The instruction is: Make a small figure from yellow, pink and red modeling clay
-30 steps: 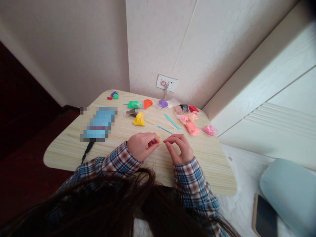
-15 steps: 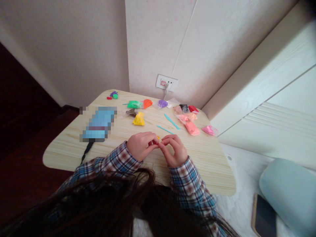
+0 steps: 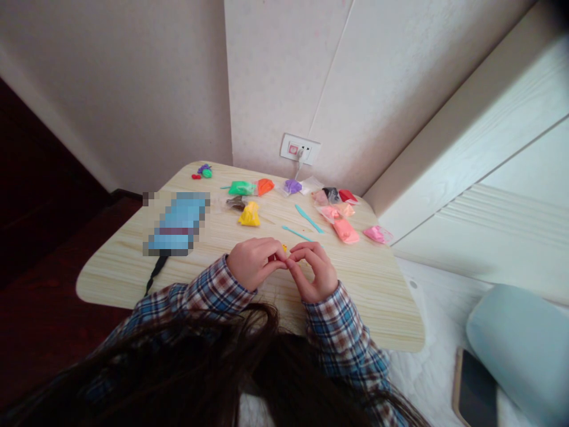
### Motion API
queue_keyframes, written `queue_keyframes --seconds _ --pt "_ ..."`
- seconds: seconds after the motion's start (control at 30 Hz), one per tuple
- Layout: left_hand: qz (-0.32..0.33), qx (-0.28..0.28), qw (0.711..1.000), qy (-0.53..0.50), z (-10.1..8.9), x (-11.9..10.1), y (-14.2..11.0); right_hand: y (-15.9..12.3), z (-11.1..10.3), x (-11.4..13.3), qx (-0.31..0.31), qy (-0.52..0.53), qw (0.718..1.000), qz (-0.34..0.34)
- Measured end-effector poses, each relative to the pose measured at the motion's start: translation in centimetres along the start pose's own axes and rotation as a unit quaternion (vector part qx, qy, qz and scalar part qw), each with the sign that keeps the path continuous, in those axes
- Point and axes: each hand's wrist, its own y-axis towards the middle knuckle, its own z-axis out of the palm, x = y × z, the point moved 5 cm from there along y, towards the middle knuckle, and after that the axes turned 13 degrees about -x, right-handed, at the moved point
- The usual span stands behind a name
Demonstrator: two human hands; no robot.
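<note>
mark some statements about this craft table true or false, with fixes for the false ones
1. The left hand and right hand meet at the fingertips. True.
2. The wall socket has nothing plugged in. False: a white plug is in it.
3. Two blue tools lie beyond the hands. True.
4. The tan-edged phone lies on the table. False: the phone is off the table, at lower right.
</note>
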Motion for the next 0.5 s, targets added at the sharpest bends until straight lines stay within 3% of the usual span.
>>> queue_keyframes --seconds 0.17,0.5 --pt "-0.006 0.033 0.999 0.012 -0.12 -0.32 0.1 0.01 -0.08 -0.05 0.005 -0.009 1.0 -0.003" --pt "-0.002 0.046 0.999 0.017 0.08 -0.33 0.01 0.04 -0.18 0.06 0.007 -0.017 1.0 -0.011"
